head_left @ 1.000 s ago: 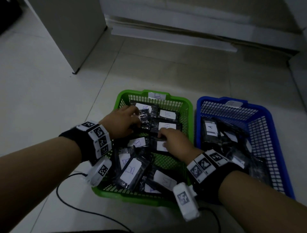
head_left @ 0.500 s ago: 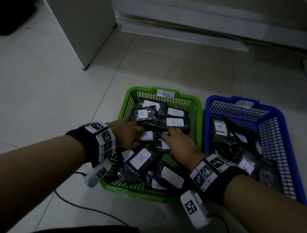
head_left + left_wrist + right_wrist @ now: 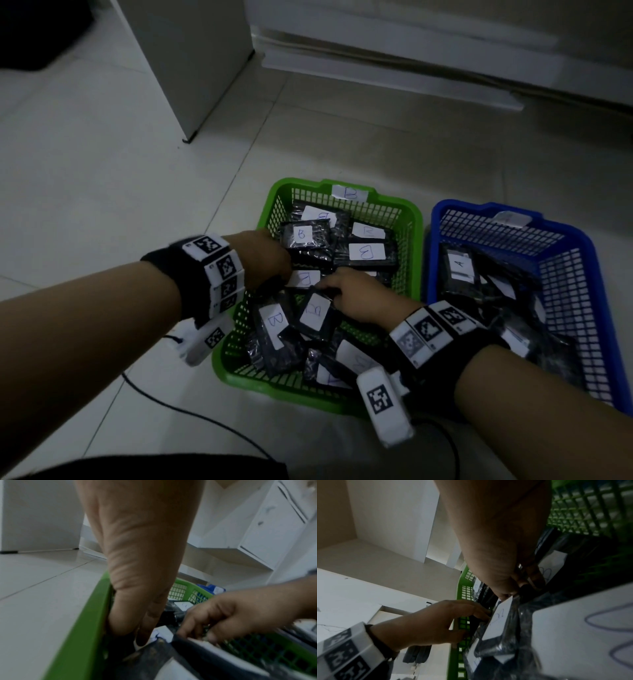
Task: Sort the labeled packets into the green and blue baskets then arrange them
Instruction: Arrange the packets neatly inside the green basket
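Observation:
The green basket (image 3: pixel 274 387), tagged B, holds several black packets with white B labels (image 3: pixel 366 251). The blue basket (image 3: pixel 603 308) on its right holds packets labelled A (image 3: pixel 459 265). My right hand (image 3: pixel 352 294) pinches the upper edge of a B packet (image 3: pixel 313 311) in the middle of the green basket and tips it up; the left wrist view shows those fingers (image 3: pixel 212 637) on the edge. My left hand (image 3: pixel 270 260) reaches in by the left wall, fingers straight, one fingertip (image 3: pixel 144 641) on a packet's label.
A white cabinet (image 3: pixel 191 61) stands on the tiled floor at the back left, and a low white ledge (image 3: pixel 394 75) runs along the back. A black cable (image 3: pixel 191 411) lies on the floor in front of the green basket. Dark fabric (image 3: pixel 154 467) fills the bottom edge.
My left hand has drawn back from the far packets to the basket's left side, leaving a B packet at the far left. My right hand has taken a middle packet's edge and tilted it up.

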Motion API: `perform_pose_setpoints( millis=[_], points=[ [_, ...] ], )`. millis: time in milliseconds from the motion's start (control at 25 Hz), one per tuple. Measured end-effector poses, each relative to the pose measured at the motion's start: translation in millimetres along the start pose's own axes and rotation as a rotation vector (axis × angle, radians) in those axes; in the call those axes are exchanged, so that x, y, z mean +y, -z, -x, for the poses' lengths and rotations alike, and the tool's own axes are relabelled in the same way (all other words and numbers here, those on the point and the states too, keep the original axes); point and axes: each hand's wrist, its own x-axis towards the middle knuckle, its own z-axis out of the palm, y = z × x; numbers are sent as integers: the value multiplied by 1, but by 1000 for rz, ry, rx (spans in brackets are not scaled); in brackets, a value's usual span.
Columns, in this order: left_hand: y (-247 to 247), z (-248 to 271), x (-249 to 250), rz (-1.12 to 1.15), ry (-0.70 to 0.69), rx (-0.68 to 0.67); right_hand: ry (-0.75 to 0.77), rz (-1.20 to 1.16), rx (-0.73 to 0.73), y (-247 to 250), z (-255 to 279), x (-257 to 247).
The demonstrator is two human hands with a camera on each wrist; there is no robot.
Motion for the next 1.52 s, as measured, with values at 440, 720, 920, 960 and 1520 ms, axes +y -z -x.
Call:
perform_pose_setpoints(
  millis=[440, 720, 920, 960, 1520],
  points=[
    [24, 19, -20, -94, 5, 416, -215, -736, 246, 33, 11, 21],
    [32, 25, -25, 209, 115, 629, -383, -808, 538, 28, 3, 20],
    [28, 16, -18, 563, 242, 457, -328, -837, 422, -2, -1, 7],
    [26, 15, -16, 584, 241, 434, -321, -832, 423, -8, -2, 5],
    [-1, -7, 17, 213, 185, 401, -180, 54, 133, 3, 15, 28]
  ],
)
